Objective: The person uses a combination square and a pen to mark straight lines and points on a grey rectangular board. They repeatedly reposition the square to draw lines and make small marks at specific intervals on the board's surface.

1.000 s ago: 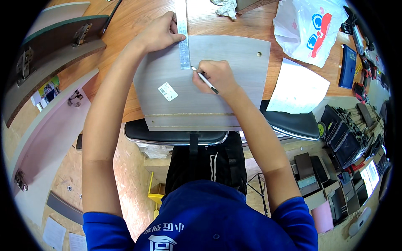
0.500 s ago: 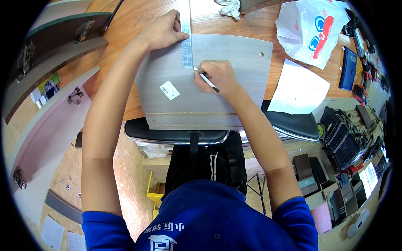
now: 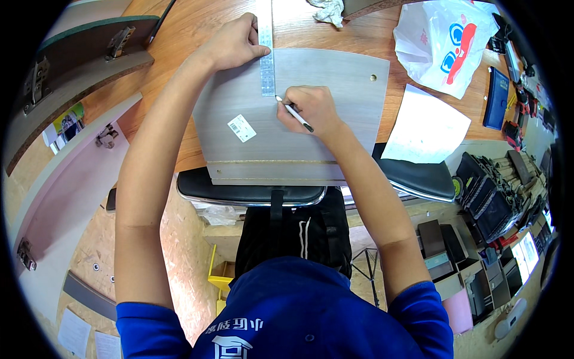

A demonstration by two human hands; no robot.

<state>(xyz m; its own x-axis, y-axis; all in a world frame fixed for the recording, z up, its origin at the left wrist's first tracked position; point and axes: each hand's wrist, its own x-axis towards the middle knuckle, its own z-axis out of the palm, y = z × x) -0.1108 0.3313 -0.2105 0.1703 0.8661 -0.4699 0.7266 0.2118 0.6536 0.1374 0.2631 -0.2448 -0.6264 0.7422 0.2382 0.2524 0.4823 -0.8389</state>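
A grey wood-grain board [image 3: 317, 125] lies on the wooden table, a white label [image 3: 241, 128] stuck on its near left part. A metal ruler [image 3: 266, 72] reaches over the board's far edge and ends near its middle. My left hand [image 3: 236, 45] is closed at the ruler's left side, its thumb pressed on the ruler at the board's far edge. My right hand [image 3: 314, 110] rests on the board, closed round a white pen with a black end [image 3: 297, 116]. The pen's tip is at the ruler's near right corner.
White paper [image 3: 426, 125] and a plastic bag [image 3: 445, 48] lie to the right, with a dark blue notebook [image 3: 496, 99] beyond. Panels with metal hinges [image 3: 122, 42] stand at the left. Black stool seats [image 3: 251, 192] sit under the table's near edge. Crumpled tissue [image 3: 327, 12] lies at the back.
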